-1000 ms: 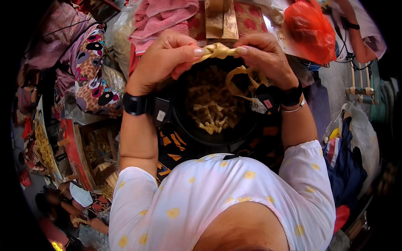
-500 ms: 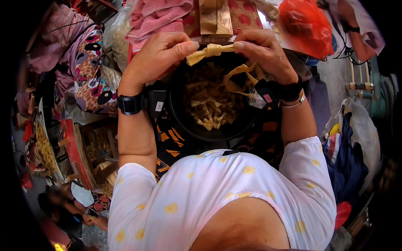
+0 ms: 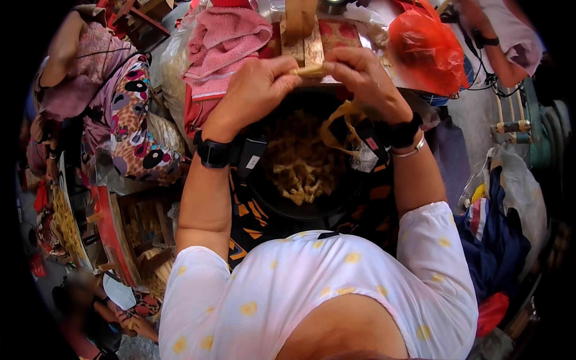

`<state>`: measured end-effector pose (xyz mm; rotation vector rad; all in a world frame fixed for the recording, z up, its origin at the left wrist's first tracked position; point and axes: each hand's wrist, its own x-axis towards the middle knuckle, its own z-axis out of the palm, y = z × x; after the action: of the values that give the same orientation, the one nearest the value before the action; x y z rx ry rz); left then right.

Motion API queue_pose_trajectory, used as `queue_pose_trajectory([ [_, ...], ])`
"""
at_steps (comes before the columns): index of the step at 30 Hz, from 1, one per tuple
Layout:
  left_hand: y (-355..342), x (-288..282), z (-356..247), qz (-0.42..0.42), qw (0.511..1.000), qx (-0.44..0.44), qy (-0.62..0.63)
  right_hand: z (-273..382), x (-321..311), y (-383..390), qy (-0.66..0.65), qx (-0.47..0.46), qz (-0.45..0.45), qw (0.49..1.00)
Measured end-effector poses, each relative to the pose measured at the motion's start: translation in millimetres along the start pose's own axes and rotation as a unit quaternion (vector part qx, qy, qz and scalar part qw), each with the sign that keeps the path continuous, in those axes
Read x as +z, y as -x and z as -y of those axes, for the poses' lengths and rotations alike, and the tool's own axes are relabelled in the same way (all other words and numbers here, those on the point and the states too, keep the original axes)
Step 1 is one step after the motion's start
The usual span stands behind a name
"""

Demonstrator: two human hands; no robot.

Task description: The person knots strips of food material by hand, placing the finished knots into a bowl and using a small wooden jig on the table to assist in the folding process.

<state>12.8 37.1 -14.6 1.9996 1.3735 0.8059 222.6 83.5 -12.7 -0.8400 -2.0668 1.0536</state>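
Observation:
Both of my hands are raised above the black bowl (image 3: 260, 185), close together. Between their fingertips is a short pale-yellow strip (image 3: 311, 71); whether a knot is in it is unclear. My left hand (image 3: 258, 90) pinches its left end, and my right hand (image 3: 366, 81) pinches the right end. A yellow loop of flat strip (image 3: 330, 131) hangs beneath my right hand, beside whitish fibres. Knotted yellow pieces (image 3: 303, 180) lie heaped in the bowl. Just beyond my fingers stands a wooden board fixture (image 3: 300, 27).
A pink towel (image 3: 225, 39) and red plastic bag (image 3: 423, 51) lie on the work surface ahead. Co-workers sit at left (image 3: 99, 105), lower left (image 3: 102, 306) and upper right (image 3: 504, 48). Wooden crates (image 3: 117, 234) stand left; dark blue cloth (image 3: 492, 240) lies right.
My hands have drawn closer together, narrowing the visible length of yellow strip; the knot seen earlier no longer shows clearly. The view has shifted slightly, with the bowl appearing lower.

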Motion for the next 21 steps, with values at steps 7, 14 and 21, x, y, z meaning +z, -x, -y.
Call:
queue_pose_trajectory([
  [7, -39, 9, 26, -0.189, 0.978, 0.032, -0.078, -31, 12, -39, 0.062, -0.036, -0.14, 0.988],
  [14, -31, 5, 24, -0.141, 0.984, -0.014, -0.106, -31, 20, -39, 0.154, 0.01, -0.129, 0.98],
  [21, -14, 2, 23, -0.124, 0.991, -0.044, -0.002, -40, 3, -32, -0.008, 0.077, -0.213, 0.974],
])
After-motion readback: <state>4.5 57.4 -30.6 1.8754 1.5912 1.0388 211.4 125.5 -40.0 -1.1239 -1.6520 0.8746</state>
